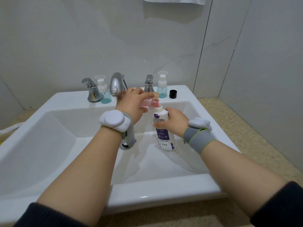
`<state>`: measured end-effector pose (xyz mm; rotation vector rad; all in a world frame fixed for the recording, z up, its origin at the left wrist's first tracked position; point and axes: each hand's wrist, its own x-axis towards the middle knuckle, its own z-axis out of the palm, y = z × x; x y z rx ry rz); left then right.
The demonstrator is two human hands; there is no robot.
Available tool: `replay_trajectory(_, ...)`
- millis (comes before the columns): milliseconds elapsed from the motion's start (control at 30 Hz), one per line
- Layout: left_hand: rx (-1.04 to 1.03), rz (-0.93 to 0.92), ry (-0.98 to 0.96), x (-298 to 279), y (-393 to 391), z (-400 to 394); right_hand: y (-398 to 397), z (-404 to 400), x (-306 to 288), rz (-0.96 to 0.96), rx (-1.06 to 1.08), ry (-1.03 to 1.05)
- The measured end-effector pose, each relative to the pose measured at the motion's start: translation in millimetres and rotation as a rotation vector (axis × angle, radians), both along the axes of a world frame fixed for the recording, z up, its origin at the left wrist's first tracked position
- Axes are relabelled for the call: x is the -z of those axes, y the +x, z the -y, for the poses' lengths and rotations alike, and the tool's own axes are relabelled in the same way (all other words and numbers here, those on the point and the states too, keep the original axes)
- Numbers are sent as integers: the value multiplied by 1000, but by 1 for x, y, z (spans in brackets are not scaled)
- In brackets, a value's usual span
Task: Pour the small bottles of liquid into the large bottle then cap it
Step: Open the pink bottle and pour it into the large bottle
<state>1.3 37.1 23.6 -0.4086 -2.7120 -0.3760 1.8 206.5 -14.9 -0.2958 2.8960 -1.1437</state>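
White sink (188,95) at middle. Left hand (131,102) grips tipped pink bottle (148,104); right hand (174,119) grips big bottle (161,128). Mouths barely meet; small slip may spill.

Your white sink (68,99) and what sits on its back ledge.

At 11 o'clock you have a blue pump bottle (103,90) beside the left tap handle (91,90); at 1 o'clock, another blue pump bottle (162,85) and a black cap (173,94).
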Motion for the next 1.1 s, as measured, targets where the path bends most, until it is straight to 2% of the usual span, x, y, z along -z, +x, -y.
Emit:
replay_trajectory(233,-35,65,53,3,-2,2,1,-1,0,6,6,-22)
replay_trajectory(300,-28,124,176,5,-2,2,0,-1,0,6,10,-41)
replay_trajectory(433,-39,231,559,10,0,-2,0,-2,-1,3,32,-81)
replay_trajectory(767,-125,325,1120,13,-8,2,-2,-10,-6,5,68,-108)
replay_trajectory(900,-80,291,1153,15,-8,-2,-3,-11,-6,-10,86,-107)
replay_trajectory(1100,4,131,889,16,-3,-11,-1,-10,-5,-78,83,-26)
